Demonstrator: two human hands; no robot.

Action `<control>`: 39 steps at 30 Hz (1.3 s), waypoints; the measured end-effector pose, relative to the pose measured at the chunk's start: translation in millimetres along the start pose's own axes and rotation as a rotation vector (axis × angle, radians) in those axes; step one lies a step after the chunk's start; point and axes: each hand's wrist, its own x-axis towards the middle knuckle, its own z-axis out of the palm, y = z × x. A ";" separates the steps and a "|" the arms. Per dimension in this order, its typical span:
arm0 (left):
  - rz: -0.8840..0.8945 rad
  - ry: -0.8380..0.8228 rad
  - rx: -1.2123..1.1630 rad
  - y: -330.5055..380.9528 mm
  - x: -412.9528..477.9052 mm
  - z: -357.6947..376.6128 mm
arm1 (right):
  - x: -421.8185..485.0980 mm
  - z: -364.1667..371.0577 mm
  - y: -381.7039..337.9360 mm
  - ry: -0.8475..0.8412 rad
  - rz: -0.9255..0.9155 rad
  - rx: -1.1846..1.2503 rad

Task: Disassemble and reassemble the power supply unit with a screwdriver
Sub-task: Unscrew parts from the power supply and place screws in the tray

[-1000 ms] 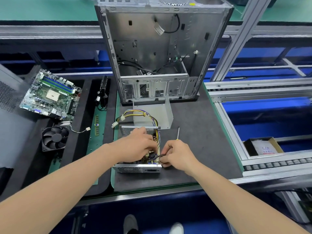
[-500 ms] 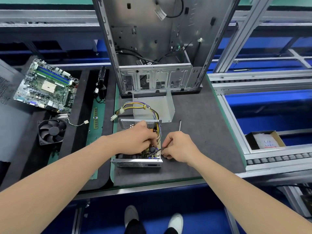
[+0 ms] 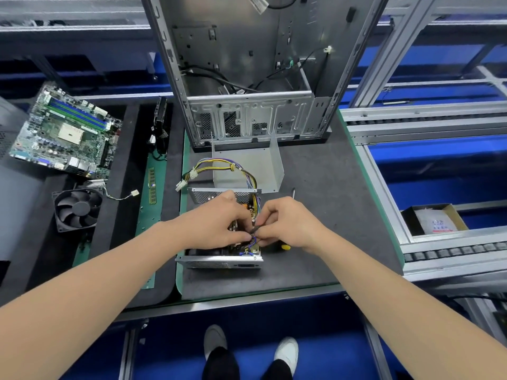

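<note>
R hand pinches a thin dark lead btw thumb and forefinger, a narrow grip, just center-frame over the right side of the PSU. L hand is curled down into the open unit with its tips at the same lead. Can't tell if it pinches or only steadies.

Vs a sec ago, my R hand has gone up-frame, from the PSU's front right corner toward its middle, and the lead came with it. L hand barely shifted. I read this as freeing internal wiring, so mid-disassembly. The cover is off and stands just behind.

Screwdriver lies on the mat under my R wrist, yellow handle peeking out, not in use.

Room: bare mat right of center is open for the R arm. Up-frame, the cover and PC case close things off. The harness loops at the unit's upper left. Sheet-metal walls ring my fingers.
</note>
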 end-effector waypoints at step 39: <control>0.094 0.003 -0.063 -6.8 -5.8 2.9 | -21.2 43.2 5.0 0.319 0.176 -0.202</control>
